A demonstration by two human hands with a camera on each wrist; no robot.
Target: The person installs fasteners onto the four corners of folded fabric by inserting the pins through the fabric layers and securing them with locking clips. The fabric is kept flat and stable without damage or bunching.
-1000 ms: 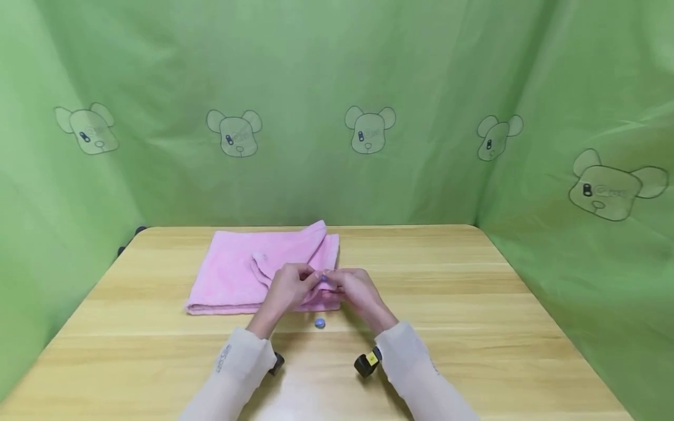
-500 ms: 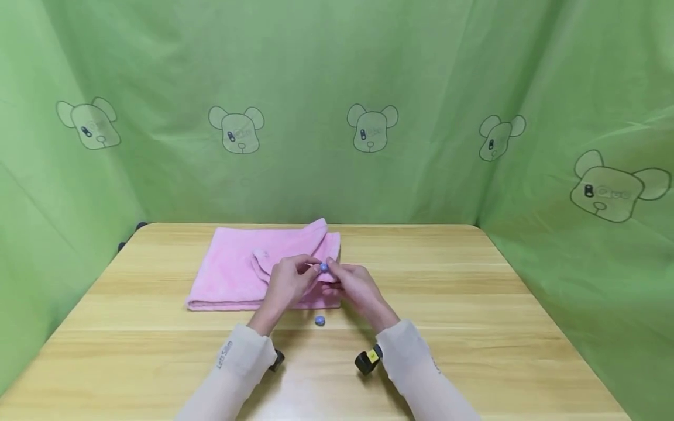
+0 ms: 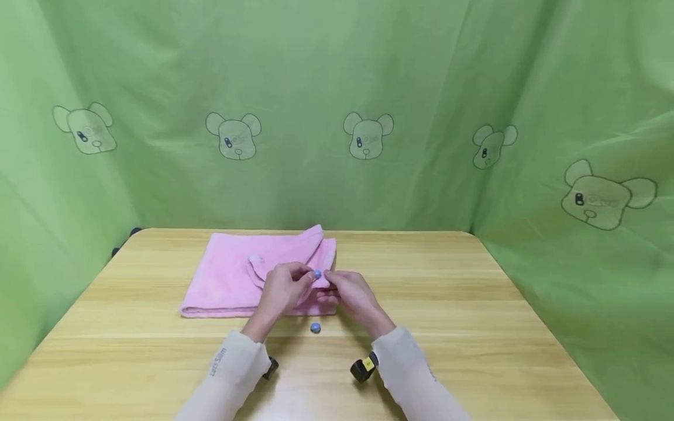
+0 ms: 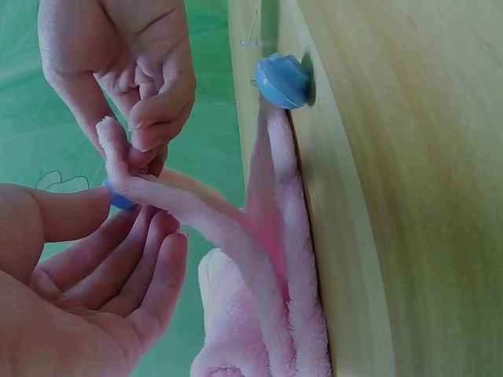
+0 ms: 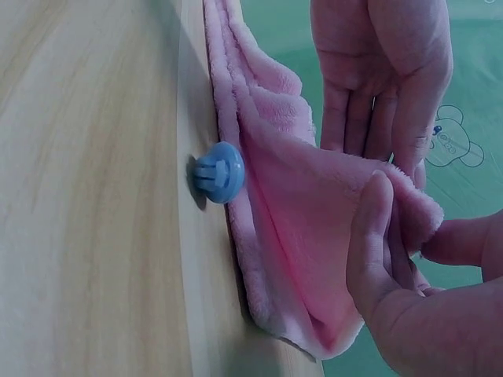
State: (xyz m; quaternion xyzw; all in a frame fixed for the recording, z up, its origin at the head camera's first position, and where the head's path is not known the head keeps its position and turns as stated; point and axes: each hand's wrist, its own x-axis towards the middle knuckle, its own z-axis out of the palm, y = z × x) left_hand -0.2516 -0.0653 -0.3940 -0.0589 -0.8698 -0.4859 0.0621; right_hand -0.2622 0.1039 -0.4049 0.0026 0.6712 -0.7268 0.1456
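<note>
In the head view, a pink plush cloth [image 3: 226, 280] lies folded on the table, its near right corner lifted between both hands. My left hand [image 3: 284, 287] pinches a blue round fastener [image 3: 317, 274] against that corner; in the left wrist view the blue fastener [image 4: 122, 196] shows beside the thumb, under the cloth's edge. The right hand [image 3: 357, 297] pinches the corner's edge, with its thumb and forefinger on the fabric in the right wrist view. A second blue fastener [image 5: 220, 173] with a domed head and slotted base stands on the table, just in front of the cloth.
The wooden table [image 3: 447, 327] reaches up to a green curtain [image 3: 305, 64] printed with bear heads at the back and both sides. Black wrist cameras hang under both sleeves. Near the table's fastener, a thin wire-like pin [image 4: 250, 35] shows in the left wrist view.
The fastener at the cloth corner, mostly covered by fingertips a second ago, now shows at the left fingertips. The right thumb has drawn slightly away from it. The other fastener stays put.
</note>
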